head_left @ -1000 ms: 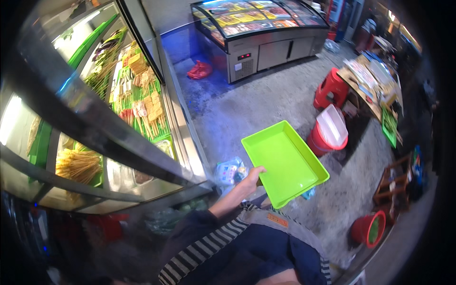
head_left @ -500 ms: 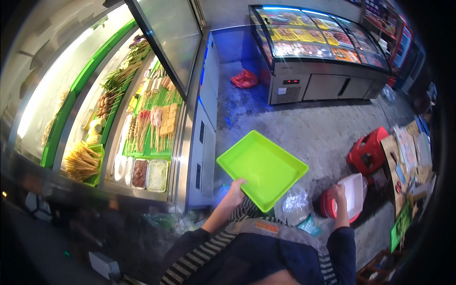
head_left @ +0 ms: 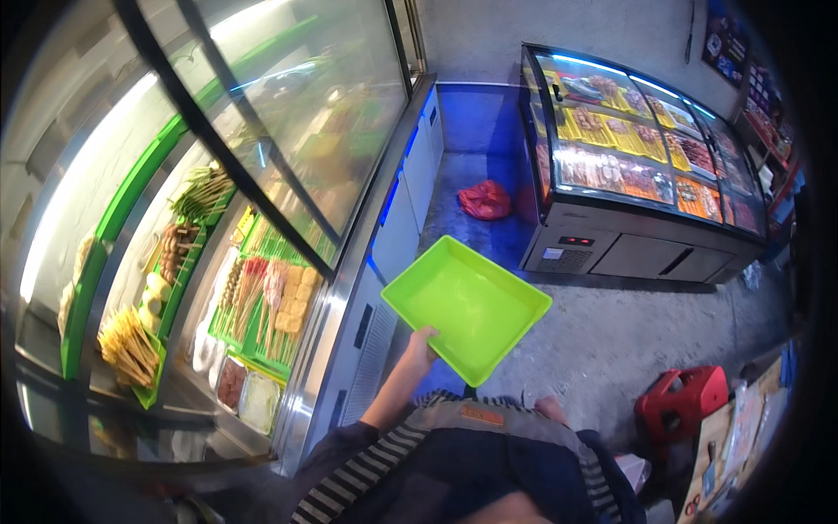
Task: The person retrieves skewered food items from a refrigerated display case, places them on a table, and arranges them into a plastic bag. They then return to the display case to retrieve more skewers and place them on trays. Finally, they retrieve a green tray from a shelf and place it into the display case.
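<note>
My left hand [head_left: 422, 348] grips the near-left rim of a shallow lime-green tray [head_left: 471, 306]. The tray is held out in front of me, with nothing in it. Just right of my apron, a small part of what looks like my right hand [head_left: 550, 409] shows. Its fingers are hidden, so whether it holds anything does not show. Beside my right sleeve, part of a white plastic container [head_left: 635, 470] peeks out. On my left is a lit display case [head_left: 327, 327] with skewers [head_left: 253, 293], bean-curd-like pieces [head_left: 297, 297] and a bundle of yellow sticks [head_left: 129, 345].
A glass-topped chiller [head_left: 637, 236] with trays of food stands ahead right. A red plastic bag [head_left: 485, 200] lies on the floor before the wall. Lower right are a red stool [head_left: 681, 397] and a table [head_left: 711, 445] with scissors [head_left: 692, 506].
My view has turned left and moved nearer the display case and chiller. The green tray stays in my left hand. My right hand, earlier at the white container, is now mostly hidden near my apron.
</note>
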